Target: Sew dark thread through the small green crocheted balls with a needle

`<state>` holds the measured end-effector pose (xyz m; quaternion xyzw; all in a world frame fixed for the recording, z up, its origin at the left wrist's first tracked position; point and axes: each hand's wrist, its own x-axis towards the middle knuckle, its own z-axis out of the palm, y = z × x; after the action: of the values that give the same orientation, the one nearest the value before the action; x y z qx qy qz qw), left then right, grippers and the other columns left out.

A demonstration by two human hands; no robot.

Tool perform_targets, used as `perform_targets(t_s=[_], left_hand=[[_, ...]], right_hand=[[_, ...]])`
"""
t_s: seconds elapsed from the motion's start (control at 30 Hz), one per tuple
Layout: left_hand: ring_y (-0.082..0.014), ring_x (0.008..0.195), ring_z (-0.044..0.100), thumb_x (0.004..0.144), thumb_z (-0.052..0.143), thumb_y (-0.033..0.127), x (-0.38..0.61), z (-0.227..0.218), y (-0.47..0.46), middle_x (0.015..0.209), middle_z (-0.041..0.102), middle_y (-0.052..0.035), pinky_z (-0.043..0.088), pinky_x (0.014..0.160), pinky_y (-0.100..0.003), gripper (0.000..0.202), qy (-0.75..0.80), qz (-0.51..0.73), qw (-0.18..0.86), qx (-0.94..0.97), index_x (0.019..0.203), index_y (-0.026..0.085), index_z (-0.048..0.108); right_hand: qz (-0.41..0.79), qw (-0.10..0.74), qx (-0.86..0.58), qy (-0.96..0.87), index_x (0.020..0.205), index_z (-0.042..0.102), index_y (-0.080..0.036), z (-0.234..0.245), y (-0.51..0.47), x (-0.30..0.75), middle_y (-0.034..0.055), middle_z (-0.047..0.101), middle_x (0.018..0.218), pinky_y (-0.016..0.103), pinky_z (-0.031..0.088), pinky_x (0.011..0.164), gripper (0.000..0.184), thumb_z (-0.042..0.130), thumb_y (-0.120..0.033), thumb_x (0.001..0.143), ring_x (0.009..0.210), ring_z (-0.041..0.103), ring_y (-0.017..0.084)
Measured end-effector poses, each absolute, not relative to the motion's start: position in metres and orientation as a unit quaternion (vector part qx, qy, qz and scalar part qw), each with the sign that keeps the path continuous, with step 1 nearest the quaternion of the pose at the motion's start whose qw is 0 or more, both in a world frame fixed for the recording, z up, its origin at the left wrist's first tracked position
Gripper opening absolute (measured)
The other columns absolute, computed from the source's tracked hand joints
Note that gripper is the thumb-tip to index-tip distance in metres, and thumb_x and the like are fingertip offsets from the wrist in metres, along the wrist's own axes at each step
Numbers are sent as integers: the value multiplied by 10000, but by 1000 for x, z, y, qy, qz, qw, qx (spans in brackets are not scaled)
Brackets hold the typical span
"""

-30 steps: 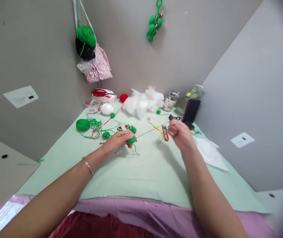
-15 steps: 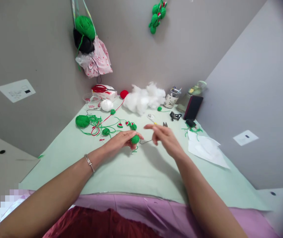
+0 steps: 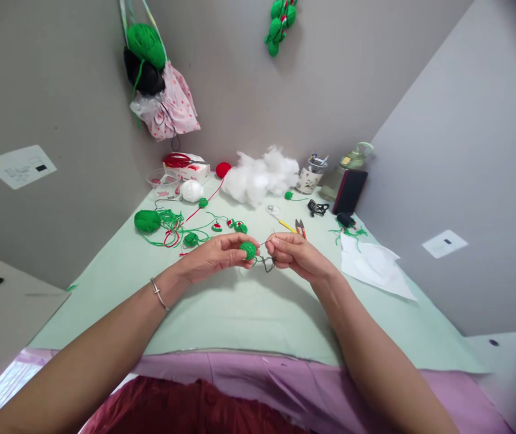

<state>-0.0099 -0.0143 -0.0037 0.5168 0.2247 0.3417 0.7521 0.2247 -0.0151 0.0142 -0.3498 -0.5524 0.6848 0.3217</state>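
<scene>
My left hand (image 3: 222,256) is closed around a small green crocheted ball (image 3: 248,251), held between thumb and fingers above the table. Just right of it, my right hand (image 3: 296,254) is pinched on a dark thread (image 3: 267,263). That thread loops below the fingertips and runs toward the ball. A thin straight piece shows between the two hands, too fine for me to tell whether it is a needle. Behind my left hand lie small green and red crocheted pieces (image 3: 240,226). A yellow-handled crochet hook (image 3: 286,226) and thread snips (image 3: 301,228) lie beyond my right hand.
At the back sits white stuffing (image 3: 260,178), beside a red yarn ball (image 3: 223,169) and a white yarn ball (image 3: 192,191). Tangled green yarn (image 3: 147,221) spreads at left. A pen cup (image 3: 311,176), phone (image 3: 351,191), hair clip (image 3: 318,208) and white sheet (image 3: 371,265) occupy the right.
My right hand, with its fingers apart before, has closed into a pinch on the thread and turned toward the ball. My left hand has turned the ball and grips it with thumb in front.
</scene>
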Motion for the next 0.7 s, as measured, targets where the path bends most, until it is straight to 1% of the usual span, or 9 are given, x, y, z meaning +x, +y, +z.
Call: perform_targets(t_s=[0.1,0.2,0.3,0.4,0.47,0.5,0.57,0.63,0.7], left_hand=[[-144,790,626,799,770,353,-7,-7,-14,973,673,-51,502,840,-326,317,245,364,719,539,1063,189,708],[-129,756,612,806,751,348,-4,-12,-12,1030,682,-62,500,796,-307,305,270,384,679,565,1056,184,687],[-126,770,615,784,757,299,-1,-16,-10,1057,675,-55,494,791,-302,319,280,395,651,585,1068,191,658],[-123,777,614,731,785,250,2,-18,-11,1027,654,-31,490,792,-301,328,315,419,615,589,1019,190,640],[-121,785,616,719,789,246,4,-17,-13,1042,631,-26,495,799,-302,322,339,443,594,580,990,187,625],[-125,801,622,721,788,251,4,-16,-13,1060,620,-26,501,814,-309,324,342,457,589,572,984,186,612],[-140,839,639,723,790,261,3,-15,-13,1092,601,-26,515,860,-339,339,334,485,588,554,983,187,586],[-155,876,645,727,793,265,1,-14,-11,1089,599,-24,517,891,-362,352,324,509,584,542,991,188,573],[-156,905,632,740,790,259,-1,-14,-9,1046,615,-20,506,890,-342,344,322,524,569,545,1004,191,579]], right_hand=[[703,376,-342,-498,714,558,-171,16,-15,221,-104,175,539,209,145,478,320,733,-418,815,528,104,75],[700,396,-341,-487,721,566,-170,18,-13,222,-105,167,541,212,134,480,301,733,-400,821,527,95,75],[662,383,-359,-536,779,621,-158,20,-16,223,-102,207,518,220,150,487,308,668,-447,874,513,123,74],[593,373,-378,-606,883,680,-149,25,-26,220,-81,306,511,227,186,489,351,586,-485,926,502,205,80],[553,342,-374,-661,963,706,-149,30,-36,214,-49,422,549,227,249,500,391,530,-497,958,520,305,88],[540,306,-364,-694,996,715,-152,33,-41,211,-28,493,590,226,294,517,402,509,-496,969,543,362,94],[521,204,-321,-764,1039,728,-164,37,-50,206,20,622,741,230,387,573,394,495,-476,979,596,461,101],[489,135,-291,-811,1052,734,-175,39,-53,204,56,672,927,241,447,631,371,490,-445,984,633,520,102],[451,153,-312,-822,1078,727,-179,39,-51,207,74,667,1045,248,464,644,369,475,-433,990,629,533,96]])
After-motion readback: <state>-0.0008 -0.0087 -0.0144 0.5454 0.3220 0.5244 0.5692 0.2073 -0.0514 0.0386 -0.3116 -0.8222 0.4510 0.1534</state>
